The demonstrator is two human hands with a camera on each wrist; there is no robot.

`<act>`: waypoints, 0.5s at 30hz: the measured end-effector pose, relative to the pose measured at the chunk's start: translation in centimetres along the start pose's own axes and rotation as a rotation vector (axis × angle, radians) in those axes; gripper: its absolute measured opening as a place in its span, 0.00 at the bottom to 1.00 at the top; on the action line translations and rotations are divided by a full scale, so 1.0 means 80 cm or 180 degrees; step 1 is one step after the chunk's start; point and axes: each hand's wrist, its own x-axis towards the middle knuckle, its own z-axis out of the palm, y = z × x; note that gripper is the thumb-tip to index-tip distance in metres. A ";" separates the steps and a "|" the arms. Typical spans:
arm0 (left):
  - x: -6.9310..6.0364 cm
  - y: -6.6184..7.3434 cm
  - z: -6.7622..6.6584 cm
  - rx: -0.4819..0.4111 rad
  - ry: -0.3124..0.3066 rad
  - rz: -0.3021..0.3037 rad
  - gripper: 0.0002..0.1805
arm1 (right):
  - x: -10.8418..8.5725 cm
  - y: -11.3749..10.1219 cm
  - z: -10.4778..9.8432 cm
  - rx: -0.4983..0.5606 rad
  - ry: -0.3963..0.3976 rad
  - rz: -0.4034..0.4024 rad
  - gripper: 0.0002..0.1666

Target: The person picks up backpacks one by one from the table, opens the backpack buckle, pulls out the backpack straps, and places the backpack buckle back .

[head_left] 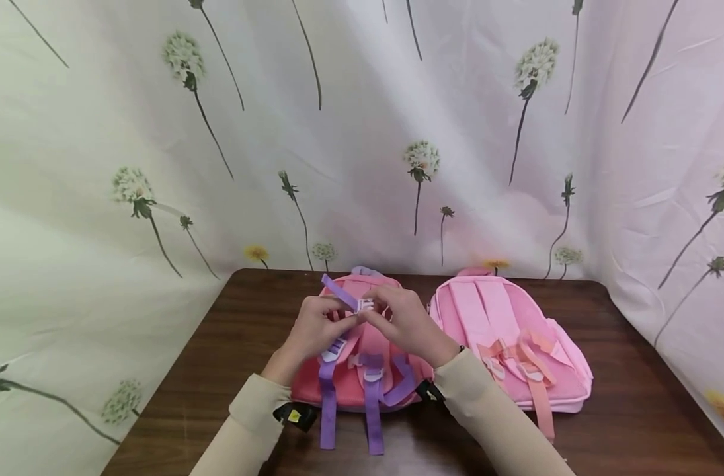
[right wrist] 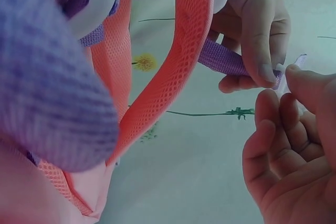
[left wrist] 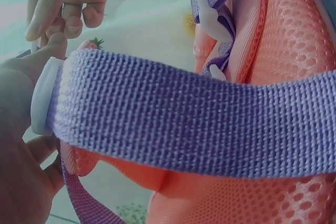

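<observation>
A coral-pink backpack (head_left: 351, 391) with purple webbing lies on the table, its shoulder straps facing up. Above it, my left hand (head_left: 315, 328) pinches a purple strap (right wrist: 226, 60) close to a small white plastic buckle (head_left: 364, 305). The right hand (head_left: 408, 325) holds that buckle between thumb and fingers, and the two hands nearly meet there. A loose purple strap end (head_left: 336, 289) sticks up to the left of the buckle. Other white adjusters (head_left: 373, 375) sit on the shoulder straps. In the left wrist view a wide purple strap (left wrist: 173, 114) crosses in front and hides part of the left hand.
A light pink backpack (head_left: 566, 370) with peach straps (head_left: 540, 403) lies just to the right on the brown wooden table (head_left: 219, 344). Behind the table hangs a pale curtain (head_left: 362, 165) printed with dandelions. Purple strap ends (head_left: 328, 416) dangle toward the table's near side.
</observation>
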 end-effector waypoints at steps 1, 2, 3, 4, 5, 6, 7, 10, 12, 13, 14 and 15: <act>0.000 -0.001 0.000 0.0007 -0.0006 0.0006 0.07 | 0.000 0.000 0.000 0.0007 0.0009 -0.0009 0.08; 0.001 -0.002 0.001 0.0019 -0.0009 0.0012 0.07 | 0.000 0.001 -0.001 0.0009 0.0014 -0.0023 0.08; 0.001 -0.002 0.001 0.0037 -0.0013 0.0017 0.07 | 0.000 0.001 -0.001 0.0008 0.0014 -0.0037 0.08; 0.002 -0.002 0.001 0.0054 -0.0016 0.0014 0.07 | 0.000 0.001 -0.002 0.0012 0.0016 -0.0049 0.08; 0.002 -0.002 0.000 0.0070 -0.0020 0.0012 0.07 | 0.000 0.001 -0.002 0.0019 0.0014 -0.0057 0.08; 0.003 -0.002 0.000 0.0082 -0.0023 0.0009 0.07 | 0.000 0.001 -0.002 0.0027 0.0012 -0.0055 0.08; 0.003 -0.002 0.000 0.0090 -0.0027 0.0011 0.07 | 0.000 0.001 -0.002 0.0029 0.0006 -0.0050 0.08; 0.002 -0.001 -0.001 0.0082 -0.0029 0.0034 0.07 | -0.001 0.001 -0.002 0.0063 -0.0001 -0.0018 0.07; 0.001 -0.002 -0.001 0.0064 -0.0033 0.0049 0.06 | -0.001 0.000 -0.001 0.0094 -0.0014 0.0023 0.07; 0.000 -0.002 -0.001 0.0047 -0.0037 0.0057 0.06 | -0.001 0.000 -0.001 0.0112 -0.0023 0.0044 0.07; -0.001 -0.002 -0.001 0.0028 -0.0043 0.0059 0.06 | -0.002 -0.001 -0.001 0.0127 -0.0031 0.0059 0.07; -0.001 -0.002 -0.001 0.0027 -0.0053 0.0054 0.06 | -0.002 -0.001 0.000 0.0134 -0.0035 0.0074 0.07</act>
